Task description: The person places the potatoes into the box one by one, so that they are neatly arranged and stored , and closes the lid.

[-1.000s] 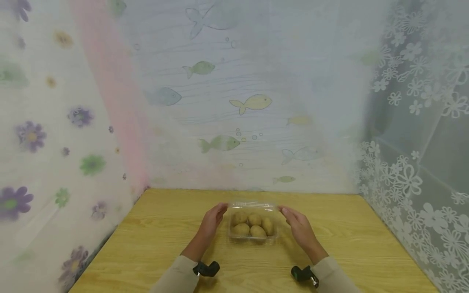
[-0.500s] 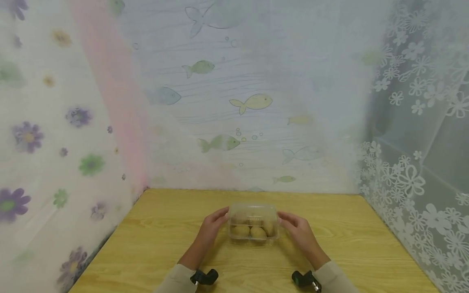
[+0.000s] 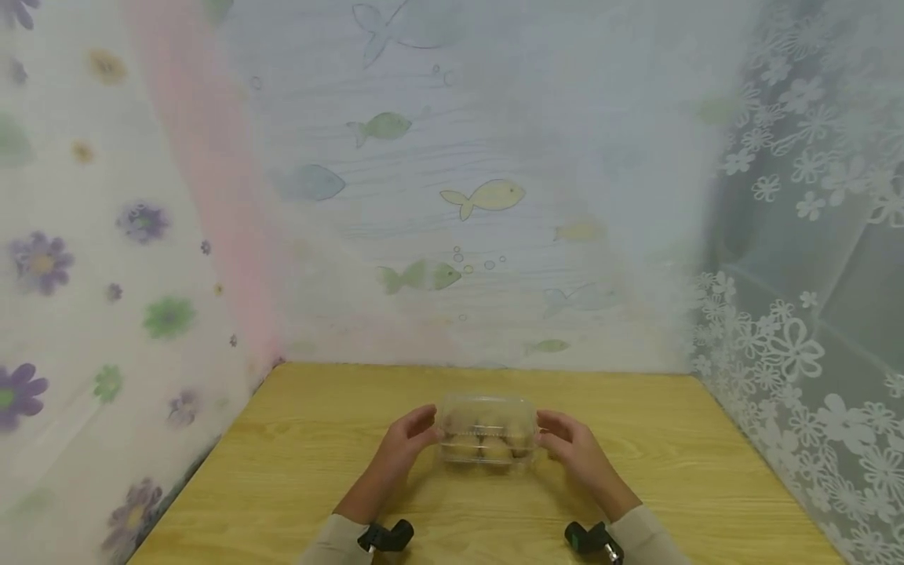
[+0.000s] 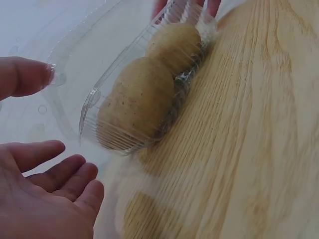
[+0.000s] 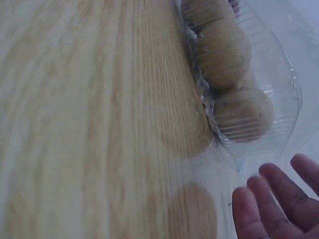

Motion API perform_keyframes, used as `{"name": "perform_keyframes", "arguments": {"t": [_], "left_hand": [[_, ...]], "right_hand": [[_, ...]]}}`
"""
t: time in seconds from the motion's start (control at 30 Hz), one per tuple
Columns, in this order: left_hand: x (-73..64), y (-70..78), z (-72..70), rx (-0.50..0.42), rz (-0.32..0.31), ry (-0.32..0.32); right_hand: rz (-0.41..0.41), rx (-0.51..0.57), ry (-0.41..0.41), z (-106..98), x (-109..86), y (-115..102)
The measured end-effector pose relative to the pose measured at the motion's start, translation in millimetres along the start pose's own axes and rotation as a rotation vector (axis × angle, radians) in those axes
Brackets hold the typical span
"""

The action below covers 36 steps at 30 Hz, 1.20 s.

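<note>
A clear plastic clamshell container [image 3: 487,463] stands on the table, with several potatoes [image 4: 142,94] inside it. Its hinged lid [image 3: 487,412] leans over the potatoes, seemingly not flush with the base. At the container's left side is my left hand [image 3: 406,439]; in the left wrist view its thumb [image 4: 30,77] is at the lid's edge, and the loosely extended fingers are apart from the base. On the opposite side my right hand [image 3: 575,443] has its fingers [image 5: 281,199] loosely extended near the container's end. The right thumb is hidden in the right wrist view.
The wood-grain table [image 3: 318,408] carries the container near its middle. A fish-print curtain [image 3: 424,196] hangs behind it, with flower-print sheets at left and right. Dark wrist mounts [image 3: 384,536] sit below both hands.
The container's lid has swung from the back forward and down over the potatoes. Both hands have come slightly toward me along the container's sides.
</note>
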State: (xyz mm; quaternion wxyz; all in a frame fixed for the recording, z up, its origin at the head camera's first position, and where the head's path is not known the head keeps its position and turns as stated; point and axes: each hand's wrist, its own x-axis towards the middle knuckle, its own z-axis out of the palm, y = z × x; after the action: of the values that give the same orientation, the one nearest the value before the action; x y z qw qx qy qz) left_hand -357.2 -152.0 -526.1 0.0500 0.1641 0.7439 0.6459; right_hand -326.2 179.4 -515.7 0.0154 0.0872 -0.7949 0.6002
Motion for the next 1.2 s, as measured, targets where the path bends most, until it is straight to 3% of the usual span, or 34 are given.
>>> {"name": "perform_keyframes", "arguments": {"t": [0.2,0.5,0.73,0.87,1.2], "left_hand": [[-0.3,-1.0,-3.1,0.025,-0.057,-0.013],[1.4,1.0,-3.1,0.011,-0.171,-0.069],[0.3,4.3,-3.6,0.004,-0.265,-0.159],[-0.5,4.4,-3.6,0.013,-0.283,-0.185],[-1.9,4.7,0.7,-0.014,-0.291,-0.212]], "right_hand": [[0.067,0.038,-0.091,-3.6,0.9,-3.2],[0.17,0.051,-0.135,-1.2,-3.4,-2.4],[0.19,0.076,-0.28,-2.2,-3.6,0.4],[0.209,0.097,-0.32,-0.8,-2.9,1.1],[0.227,0.197,-0.328,1.6,-2.8,2.1]]}}
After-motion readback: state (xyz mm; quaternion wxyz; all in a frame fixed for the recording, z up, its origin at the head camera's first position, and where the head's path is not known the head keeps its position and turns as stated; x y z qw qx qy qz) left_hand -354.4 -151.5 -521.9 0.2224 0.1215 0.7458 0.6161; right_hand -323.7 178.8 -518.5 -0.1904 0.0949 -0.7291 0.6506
